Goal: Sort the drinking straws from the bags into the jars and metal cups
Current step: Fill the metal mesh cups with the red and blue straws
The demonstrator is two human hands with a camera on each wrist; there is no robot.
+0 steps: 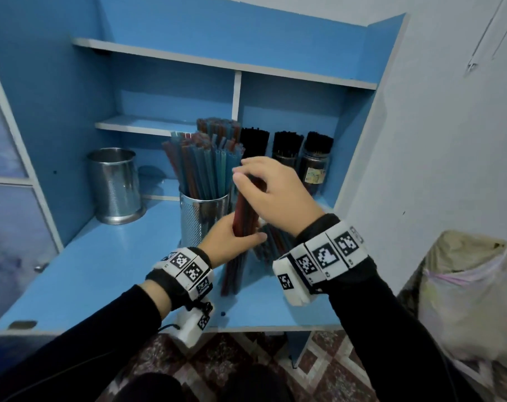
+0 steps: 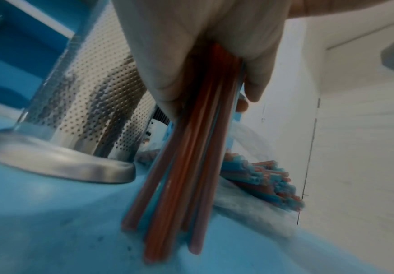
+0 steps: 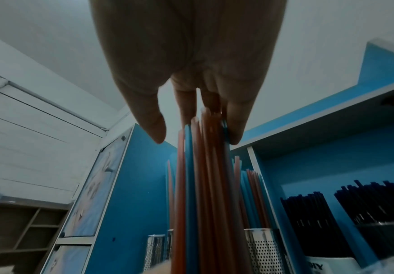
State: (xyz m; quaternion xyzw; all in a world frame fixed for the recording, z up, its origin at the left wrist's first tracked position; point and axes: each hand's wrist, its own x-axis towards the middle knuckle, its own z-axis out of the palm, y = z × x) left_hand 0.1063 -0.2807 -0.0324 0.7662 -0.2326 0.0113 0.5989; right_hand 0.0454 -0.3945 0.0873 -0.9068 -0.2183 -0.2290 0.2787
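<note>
A bundle of red and blue straws [image 1: 240, 227] stands upright with its lower ends on the blue desk [image 1: 101, 271]. My left hand [image 1: 234, 239] grips the bundle around its middle; the left wrist view shows the fingers of this hand [image 2: 202, 64] wrapped round the straw bundle [image 2: 186, 166]. My right hand [image 1: 246, 172] rests its fingers on the bundle's top ends [image 3: 202, 129], thumb apart. A perforated metal cup [image 1: 203, 219] full of red and blue straws stands just left. A clear bag of straws [image 2: 261, 181] lies behind the bundle.
An empty metal cup [image 1: 116, 187] stands at the left of the desk. Three jars of black straws [image 1: 287, 149] line the back right under the shelf. A shelf divider [image 1: 236, 94] rises behind the cups. A patterned cloth bundle [image 1: 463, 291] sits at the right.
</note>
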